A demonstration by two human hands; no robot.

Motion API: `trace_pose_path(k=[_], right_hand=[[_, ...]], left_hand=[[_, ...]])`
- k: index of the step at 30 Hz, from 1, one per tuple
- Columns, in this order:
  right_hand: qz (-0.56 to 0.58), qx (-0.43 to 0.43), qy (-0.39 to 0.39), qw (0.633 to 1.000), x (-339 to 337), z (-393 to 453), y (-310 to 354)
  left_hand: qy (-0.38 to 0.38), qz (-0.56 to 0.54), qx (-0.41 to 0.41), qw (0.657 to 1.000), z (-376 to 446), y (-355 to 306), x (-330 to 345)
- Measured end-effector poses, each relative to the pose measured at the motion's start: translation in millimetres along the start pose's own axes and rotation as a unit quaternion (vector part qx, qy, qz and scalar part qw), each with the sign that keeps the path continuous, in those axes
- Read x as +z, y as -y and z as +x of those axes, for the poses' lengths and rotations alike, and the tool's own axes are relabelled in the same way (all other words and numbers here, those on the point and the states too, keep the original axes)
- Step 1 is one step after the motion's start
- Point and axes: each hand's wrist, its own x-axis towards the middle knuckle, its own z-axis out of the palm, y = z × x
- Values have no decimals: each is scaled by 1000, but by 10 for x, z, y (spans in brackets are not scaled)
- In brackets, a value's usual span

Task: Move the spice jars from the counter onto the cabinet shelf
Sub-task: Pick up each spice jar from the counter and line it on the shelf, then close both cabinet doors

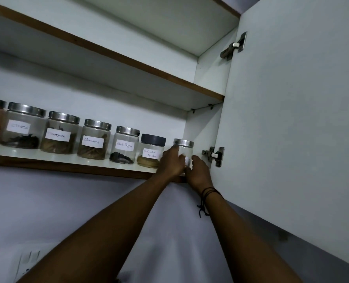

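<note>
Both hands, left hand and right hand, cup the clear steel-lidded glass jar, steadying it upright on the white cabinet shelf.

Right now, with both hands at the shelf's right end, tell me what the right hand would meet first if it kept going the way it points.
The right hand would meet the small clear glass jar with the steel lid, which it already touches; behind that, probably the cabinet's white back wall.

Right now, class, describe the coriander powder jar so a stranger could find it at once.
Start at the lower cabinet shelf and its row of labelled jars. The coriander powder jar stands second from the right end. Only it has a dark lid; its neighbours' are shiny metal.
</note>
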Motion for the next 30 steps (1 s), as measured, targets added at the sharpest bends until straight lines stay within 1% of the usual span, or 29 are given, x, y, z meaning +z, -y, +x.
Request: trace_pose_path(k=[3, 5, 9, 13, 15, 18, 19, 23, 24, 25, 27, 28, 30], right_hand=[[-1, -49, -1, 999, -240, -206, 100], [-11, -81, -23, 996, -482, -339, 197], [-41, -106, -76, 991, -989, -565, 384], [-87, -129, -125, 980, -1527, -828, 549], [-122, -146, -159, 969, -1808, -969, 644], [-213, -185, -241, 929, -2265, -1200, 737], [-250, -185, -264, 913, -2417, -1270, 744], [-403, -108, -319, 851, -2947, -1556, 649], [-422, -96, -329, 839, -3067, -1628, 613], [-426, -83, -337, 835, -3172, -1691, 576], [-403, -60, -342, 847, -3355, -1805, 489], [-377, -53, -335, 862, -3423, -1846, 441], [-286, -51, -306, 907, -3557, -1926, 340]], left_hand=[[21, -61, 31, 997, -122, -56, 11], [31, -103, 51, 993, -245, -236, 13], [44, -185, 87, 978, -429, -774, -3], [38, -216, 149, 964, -615, -1333, -94], [46, -242, 173, 954, -714, -1615, -122], [66, -269, 220, 935, -866, -2066, -108], [69, -278, 234, 929, -919, -2208, -88], [90, -309, 284, 903, -1164, -2736, 52], [100, -314, 293, 898, -1232, -2861, 110], [108, -317, 302, 893, -1297, -2968, 170], [123, -315, 322, 884, -1426, -3162, 285], [127, -308, 333, 882, -1479, -3241, 332], [132, -282, 361, 879, -1586, -3393, 424]])
